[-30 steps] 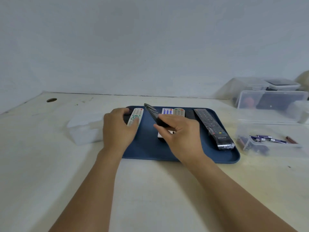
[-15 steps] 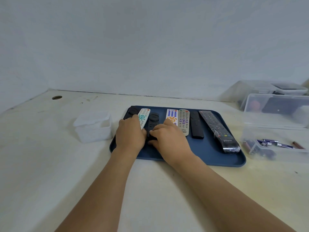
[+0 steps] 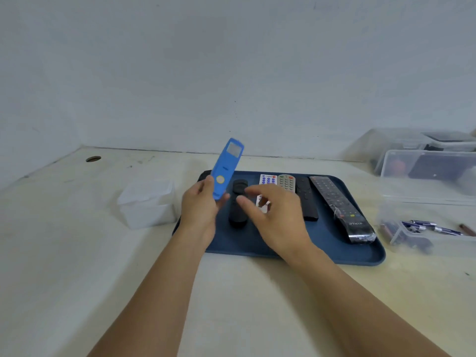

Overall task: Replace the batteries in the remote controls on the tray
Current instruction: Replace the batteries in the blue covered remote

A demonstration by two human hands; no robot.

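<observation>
A dark blue tray (image 3: 309, 249) lies on the table with several remotes in a row. My left hand (image 3: 199, 204) grips a remote with a blue back (image 3: 228, 167) by its lower end and holds it tilted upright above the tray's left side. My right hand (image 3: 274, 215) hovers over the tray with fingers loosely spread and holds nothing. A small black remote (image 3: 238, 202) lies between my hands. To the right lie a white remote (image 3: 268, 179), a grey remote (image 3: 286, 182), a slim black remote (image 3: 306, 199) and a long black remote (image 3: 340, 207).
A lidded clear box (image 3: 148, 202) stands left of the tray. At the right, a low clear tub (image 3: 422, 233) holds several batteries (image 3: 422, 224). Larger clear boxes (image 3: 427, 173) stand behind it. A round hole (image 3: 93, 158) is in the table's far left.
My left hand has lifted the remote off the tray and turned its blue back towards me. My right hand has let go of the small black remote, which now lies on the tray.
</observation>
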